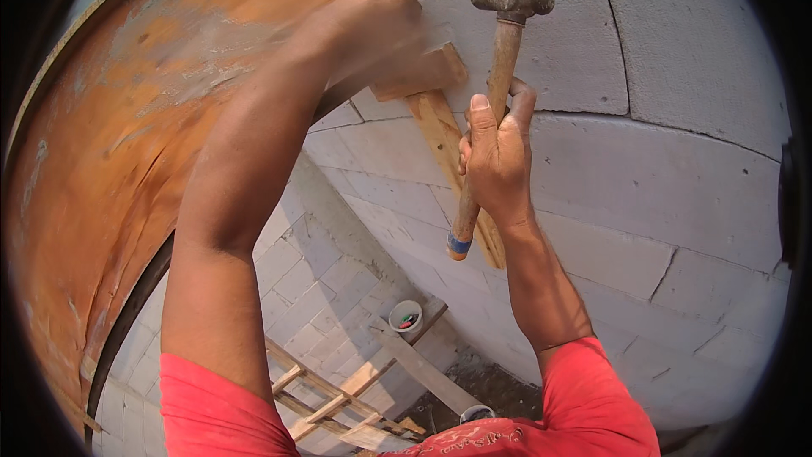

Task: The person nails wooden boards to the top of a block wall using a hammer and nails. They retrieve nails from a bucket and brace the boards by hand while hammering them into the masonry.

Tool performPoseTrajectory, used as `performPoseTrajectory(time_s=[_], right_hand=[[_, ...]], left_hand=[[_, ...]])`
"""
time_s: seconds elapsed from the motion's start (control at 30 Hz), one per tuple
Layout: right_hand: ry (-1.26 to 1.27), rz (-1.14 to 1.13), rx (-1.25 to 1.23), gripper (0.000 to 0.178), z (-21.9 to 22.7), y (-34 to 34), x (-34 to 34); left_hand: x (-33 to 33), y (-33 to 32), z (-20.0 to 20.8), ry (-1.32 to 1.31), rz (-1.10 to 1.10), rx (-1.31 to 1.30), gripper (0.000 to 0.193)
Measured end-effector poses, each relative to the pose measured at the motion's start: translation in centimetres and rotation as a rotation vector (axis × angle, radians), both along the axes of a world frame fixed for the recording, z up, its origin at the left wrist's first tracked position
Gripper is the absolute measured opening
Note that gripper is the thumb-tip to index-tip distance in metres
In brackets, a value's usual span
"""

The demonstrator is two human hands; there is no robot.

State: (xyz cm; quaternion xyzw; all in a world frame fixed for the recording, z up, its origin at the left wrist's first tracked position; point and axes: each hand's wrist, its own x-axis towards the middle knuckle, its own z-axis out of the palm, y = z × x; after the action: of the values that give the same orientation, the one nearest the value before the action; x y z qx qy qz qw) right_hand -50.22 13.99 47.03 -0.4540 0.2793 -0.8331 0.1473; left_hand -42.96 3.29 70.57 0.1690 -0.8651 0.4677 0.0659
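Note:
My right hand (499, 156) is wrapped round the wooden handle of a ball-peen hammer (505, 55). The hammer stands nearly upright, head at the top, with a blue band near the handle's lower end. Up and to the left, my left hand (381, 13) is curled closed beside the upper edge of an orange-brown wooden panel (169, 76); motion smears it and hides whatever its fingers hold. Just below that hand, a short wooden block (419, 74) sits against the pale block wall (626, 178). A wooden strip (448, 148) slants down from it, passing behind my right hand.
Far below are a ladder-like wooden frame (330, 406), planks (427, 372) and a white bucket (405, 318) with small coloured things inside. A second bucket (478, 413) shows at the bottom edge. A grey concrete column (351, 220) stands between the walls.

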Motion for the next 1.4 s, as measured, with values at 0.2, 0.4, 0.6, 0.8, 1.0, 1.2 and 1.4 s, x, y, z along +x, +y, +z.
performPoseTrajectory(time_s=[0.2,0.4,0.6,0.8,1.0,1.2,1.4], right_hand=[[0.147,-0.294,-0.096,0.044,-0.9,-3.2,0.6],[0.039,-0.297,-0.162,0.044,-0.3,-3.4,1.3],[0.034,-0.258,-0.101,0.043,-0.5,-2.9,0.9],[0.148,-0.355,-0.063,0.059,-0.4,-4.3,1.2],[0.171,-0.255,0.043,0.062,0.4,-3.9,0.3],[0.238,-0.441,-0.064,0.061,0.1,-5.2,-0.4],[0.091,-0.331,-0.089,0.06,0.5,-4.4,0.4]], left_hand=[[-0.4,-0.1,0.1,-0.037,0.086,0.003,0.013],[-0.3,0.1,0.0,-0.025,0.039,0.015,0.013],[0.1,-0.3,0.3,0.045,-0.052,0.103,0.025],[-0.1,0.2,-1.2,0.107,-0.114,0.047,0.013],[-0.2,-1.1,-0.4,0.128,-0.086,-0.008,0.011],[0.0,2.3,-1.1,0.297,-0.12,0.141,0.01],[0.2,1.7,-0.7,0.273,-0.086,0.15,0.012]])
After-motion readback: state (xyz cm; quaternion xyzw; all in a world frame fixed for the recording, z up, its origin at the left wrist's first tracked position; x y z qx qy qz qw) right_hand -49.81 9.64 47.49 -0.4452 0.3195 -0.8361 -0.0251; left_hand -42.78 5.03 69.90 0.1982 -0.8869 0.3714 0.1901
